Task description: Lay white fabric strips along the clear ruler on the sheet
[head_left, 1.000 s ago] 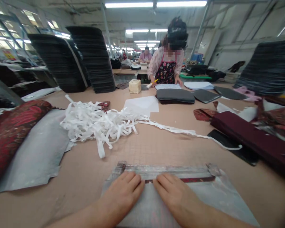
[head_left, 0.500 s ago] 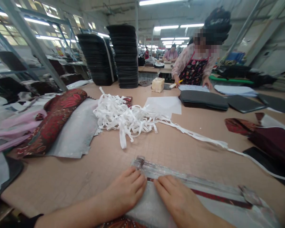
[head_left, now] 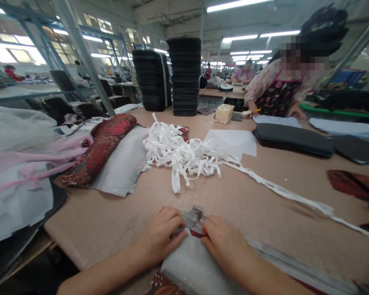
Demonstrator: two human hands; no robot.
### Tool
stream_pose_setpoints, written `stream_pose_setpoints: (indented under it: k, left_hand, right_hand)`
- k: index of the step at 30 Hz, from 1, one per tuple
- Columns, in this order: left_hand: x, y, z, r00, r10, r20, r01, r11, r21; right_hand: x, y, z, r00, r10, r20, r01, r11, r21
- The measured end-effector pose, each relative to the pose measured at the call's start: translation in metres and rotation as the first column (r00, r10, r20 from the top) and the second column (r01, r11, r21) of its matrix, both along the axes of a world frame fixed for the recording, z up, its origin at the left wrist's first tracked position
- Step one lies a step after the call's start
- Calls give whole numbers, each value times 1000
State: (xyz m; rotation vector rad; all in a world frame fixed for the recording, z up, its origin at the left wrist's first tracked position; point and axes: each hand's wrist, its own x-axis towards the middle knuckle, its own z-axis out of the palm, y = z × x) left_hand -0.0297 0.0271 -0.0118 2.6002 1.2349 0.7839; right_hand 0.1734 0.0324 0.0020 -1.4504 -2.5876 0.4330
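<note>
A fabric piece lies at the near edge of the table, its pale grey backing facing up and a red-brown print showing at the bottom. My left hand is closed at the left end of its far edge, thumb along the grey backing. Close beside it, my right hand pinches the same edge. Between the two, a bunched, folded corner of the fabric sticks up, with a strip of red below it. The fingertips are partly hidden.
Beyond my hands lies a tangled heap of white tape, with a strand trailing right. Rolled red patterned fabric is at the left. Tall black stacks stand behind. A co-worker leans over the far side by black pads.
My hands have come up off their flat pose and now grip the fabric's end, whose corner is bunched up between them. The view has swung left.
</note>
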Motion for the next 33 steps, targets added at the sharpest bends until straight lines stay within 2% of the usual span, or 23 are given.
stream_pose_setpoints:
  k: [2, 5, 7, 10, 12, 16, 18, 19, 21, 23, 24, 26, 29, 33]
  left_hand:
    - [-3, 0, -3, 997, 67, 50, -64, 996, -57]
    - [-5, 0, -3, 994, 61, 88, -54, 995, -83]
    - [-4, 0, 0, 994, 24, 103, -21, 999, -30]
    - [-3, -3, 6, 996, -32, 85, 22, 993, 117]
    - [-2, -7, 11, 993, -97, 63, 83, 978, 190]
    - [-3, -16, 17, 942, -334, 22, 318, 914, 252]
    - [-3, -17, 14, 939, -337, 74, 311, 920, 237]
    - [-2, -16, 11, 954, -273, 120, 245, 947, 206]
    - [0, -12, 2, 978, -68, 199, 48, 994, 103]
    - [3, -8, -7, 975, 91, 204, -95, 995, 11]
    - [3, -6, -9, 973, 122, 198, -124, 992, -2]
    - [4, -5, -11, 980, 109, 167, -115, 993, 28]
    - [5, -5, -7, 998, 30, 54, -38, 987, 156]
    - [5, -5, -6, 996, -8, -93, 30, 969, 243]
  right_hand:
    - [-2, 2, 3, 999, -35, -11, 35, 998, -52]
    - [-1, 0, 8, 996, -24, -84, 18, 997, -80]
    - [1, -2, 12, 985, -17, -171, -8, 990, -142]
    - [2, -2, 17, 945, -38, -324, -65, 951, -302]
    - [3, 0, 16, 906, -77, -416, -91, 924, -370]
    - [5, 4, 6, 821, -155, -549, -128, 888, -441]
    - [4, 4, 2, 798, -143, -585, -148, 895, -422]
    - [4, 4, 1, 794, -125, -595, -152, 906, -395]
    - [1, 5, 1, 797, -74, -599, -162, 930, -330]
    - [-2, 7, 1, 820, -15, -572, -164, 952, -259]
    - [-3, 9, 0, 838, 24, -545, -167, 962, -215]
    - [-4, 13, -2, 872, 119, -475, -193, 975, -110]
    - [-6, 20, -6, 892, 240, -383, -259, 966, 1]
    - [-10, 27, -8, 912, 277, -302, -276, 960, 49]
